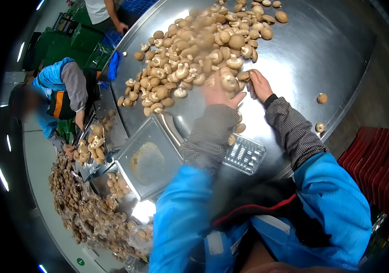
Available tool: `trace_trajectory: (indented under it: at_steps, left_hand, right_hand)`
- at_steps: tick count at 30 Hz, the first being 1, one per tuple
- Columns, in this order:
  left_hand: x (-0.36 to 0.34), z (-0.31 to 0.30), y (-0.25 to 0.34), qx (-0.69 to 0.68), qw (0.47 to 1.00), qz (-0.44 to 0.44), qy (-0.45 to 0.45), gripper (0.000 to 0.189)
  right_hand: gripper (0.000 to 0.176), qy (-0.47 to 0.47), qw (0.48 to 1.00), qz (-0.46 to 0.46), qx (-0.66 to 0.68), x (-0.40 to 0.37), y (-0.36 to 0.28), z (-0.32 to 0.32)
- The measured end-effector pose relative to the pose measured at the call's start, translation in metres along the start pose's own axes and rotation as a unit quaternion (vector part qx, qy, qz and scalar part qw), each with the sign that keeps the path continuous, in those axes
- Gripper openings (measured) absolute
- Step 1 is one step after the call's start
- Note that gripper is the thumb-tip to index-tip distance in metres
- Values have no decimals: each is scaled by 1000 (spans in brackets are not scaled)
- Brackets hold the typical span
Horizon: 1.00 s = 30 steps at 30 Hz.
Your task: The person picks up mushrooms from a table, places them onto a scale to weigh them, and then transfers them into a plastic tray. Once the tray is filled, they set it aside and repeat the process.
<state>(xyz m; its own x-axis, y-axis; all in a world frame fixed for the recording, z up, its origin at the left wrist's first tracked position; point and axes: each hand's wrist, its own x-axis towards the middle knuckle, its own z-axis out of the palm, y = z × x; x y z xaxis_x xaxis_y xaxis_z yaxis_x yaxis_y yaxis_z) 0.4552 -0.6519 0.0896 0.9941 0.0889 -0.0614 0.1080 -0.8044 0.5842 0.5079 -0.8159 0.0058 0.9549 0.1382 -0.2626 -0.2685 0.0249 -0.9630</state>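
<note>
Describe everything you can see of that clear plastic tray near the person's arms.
The plastic tray is clear, shallow and rectangular with rounded corners, and its ribbed bottom glints. It looks empty and lies flat at the near rim of the steel table, between the person's forearms. The left sleeve covers its left end. A mushroom sits right by that end, but I cannot tell whether it touches the tray.
</note>
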Motion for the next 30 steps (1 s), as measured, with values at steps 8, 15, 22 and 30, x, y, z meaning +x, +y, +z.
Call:
trace_trajectory:
  at_steps: [8,15,22,30]
  left_hand:
    - [-36,23,35,79,993,84,28,98]
    - [-66,-18,29,-51,990,130,3,117]
    - [-94,-53,18,-245,969,23,22,79]
    - [-103,-59,-43,-216,975,-13,46,70]
  right_hand:
    - [25,23,973,65,218,-24,24,10]
    - [33,97,954,55,280,-63,13,19]
    - [35,52,968,69,235,-108,3,26]
    - [36,42,966,66,247,-143,-20,63]
